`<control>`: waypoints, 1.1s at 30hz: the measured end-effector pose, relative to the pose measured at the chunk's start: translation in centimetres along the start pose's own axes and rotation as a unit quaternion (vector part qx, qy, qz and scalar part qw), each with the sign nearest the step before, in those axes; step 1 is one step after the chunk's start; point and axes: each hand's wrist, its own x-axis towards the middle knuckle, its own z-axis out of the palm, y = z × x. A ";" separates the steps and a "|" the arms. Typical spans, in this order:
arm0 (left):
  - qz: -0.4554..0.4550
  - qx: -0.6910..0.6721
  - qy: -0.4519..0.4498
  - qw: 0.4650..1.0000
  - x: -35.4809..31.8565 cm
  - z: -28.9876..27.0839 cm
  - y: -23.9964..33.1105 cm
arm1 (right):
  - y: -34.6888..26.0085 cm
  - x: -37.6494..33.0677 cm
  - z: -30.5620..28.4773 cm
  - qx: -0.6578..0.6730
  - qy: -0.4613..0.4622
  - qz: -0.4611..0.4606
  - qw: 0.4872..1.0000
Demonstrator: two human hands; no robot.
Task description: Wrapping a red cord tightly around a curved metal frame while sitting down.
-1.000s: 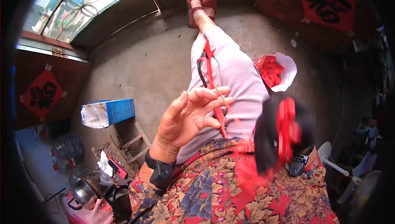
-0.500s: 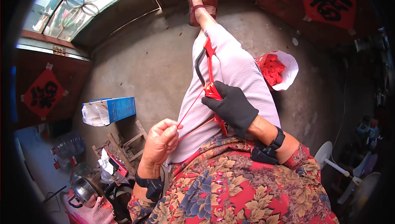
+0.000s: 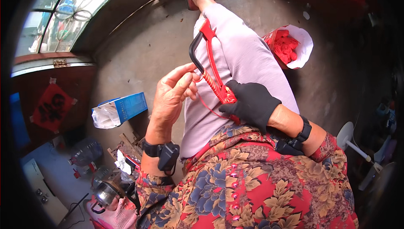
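A long frame (image 3: 194, 49), made of a black bent bar and a red strip, lies over my lap; its exact kind is unclear. Red cord is wound in tight coils (image 3: 212, 85) round the middle of the bar. My right hand (image 3: 254, 105), in a black glove, grips the frame at the lower end of the coils. Bare, my left hand (image 3: 174, 92) has thumb and fingers closed beside the upper end of the coils, pinching the red cord (image 3: 206, 105). A slack loop of it sags toward the glove. The frame's lower end is hidden by the glove.
A bag of red cord (image 3: 286, 50) with a white inside stands on the floor to the right. To the left is a blue box (image 3: 131, 107) holding a white plastic bag. A kettle (image 3: 108, 195) and wooden pieces (image 3: 130, 142) are lower left. A white fan (image 3: 346, 135) stands right.
My left hand has moved up and closer to the bar, and the cord has gone from taut to slack. My right hand has shifted slightly down and right. The coils show more fully.
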 end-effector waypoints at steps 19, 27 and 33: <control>-0.007 -0.003 0.035 0.999 -0.5 1.1 -3.5 | 0.5 0.6 1.2 -0.045 0.021 -0.048 0.998; -0.027 0.002 0.033 0.999 -0.6 0.8 -2.8 | -0.1 0.2 -0.1 -0.040 -0.018 -0.007 0.999; -0.065 0.123 0.049 0.989 -2.4 -0.6 1.6 | 2.3 -0.3 -4.5 0.185 0.142 0.014 0.972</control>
